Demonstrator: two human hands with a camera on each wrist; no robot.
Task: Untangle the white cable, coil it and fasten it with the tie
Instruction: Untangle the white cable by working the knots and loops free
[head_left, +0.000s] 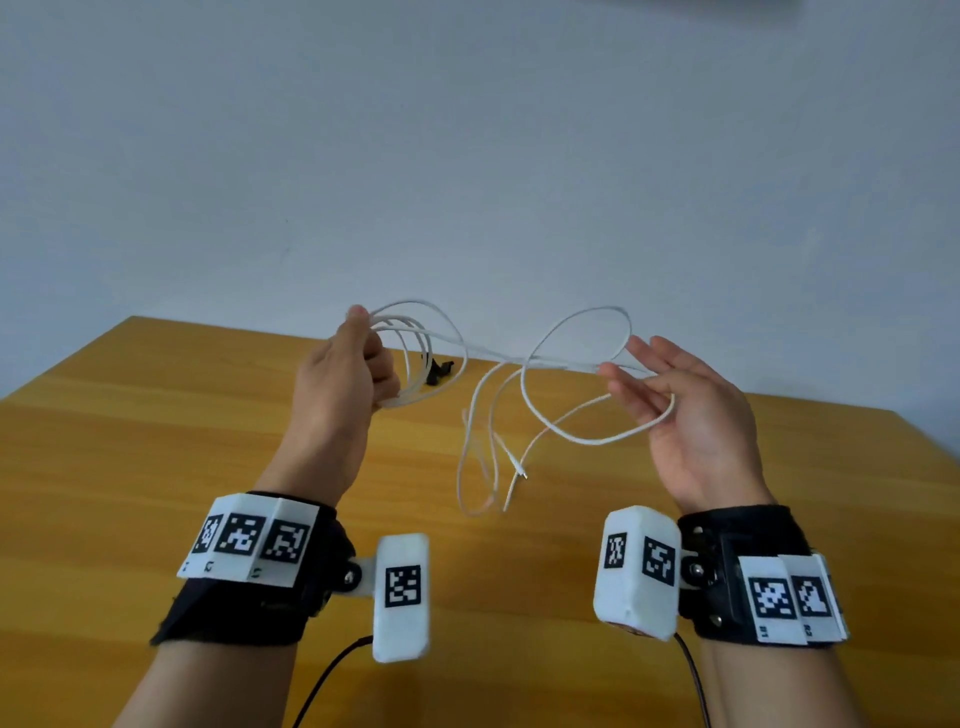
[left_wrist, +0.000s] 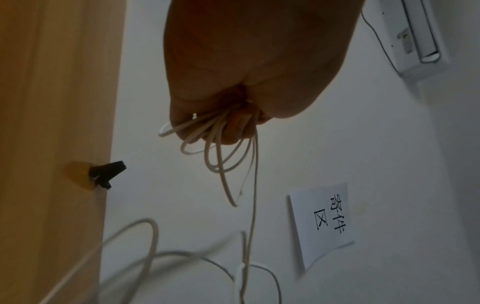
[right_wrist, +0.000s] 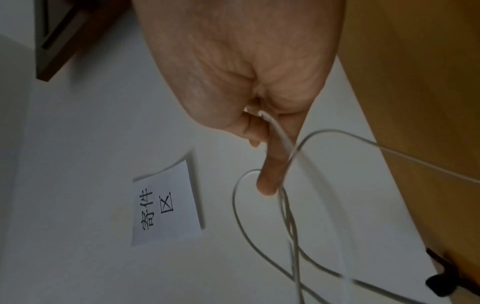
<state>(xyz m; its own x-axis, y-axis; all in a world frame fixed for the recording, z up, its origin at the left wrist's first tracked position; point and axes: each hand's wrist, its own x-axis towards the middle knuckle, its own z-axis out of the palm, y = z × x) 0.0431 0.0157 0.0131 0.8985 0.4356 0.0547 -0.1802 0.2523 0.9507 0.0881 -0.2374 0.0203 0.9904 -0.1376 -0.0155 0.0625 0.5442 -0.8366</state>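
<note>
The white cable (head_left: 519, 364) is raised above the wooden table (head_left: 156, 457), with several loops gathered at one end, a strand stretched across to the other hand, and slack loops hanging down from that strand toward the table surface, where a plug end (head_left: 521, 472) lies. The left hand (head_left: 343, 374) has its fingers curled round the gathered loops, while the right hand (head_left: 691, 410) is palm-up with fingers mostly extended, the cable draped across them and one strand lightly caught at thumb and forefinger. The black tie (head_left: 439, 370) lies on the table near its far edge, behind the cable's gathered loops and apart from both hands.
</note>
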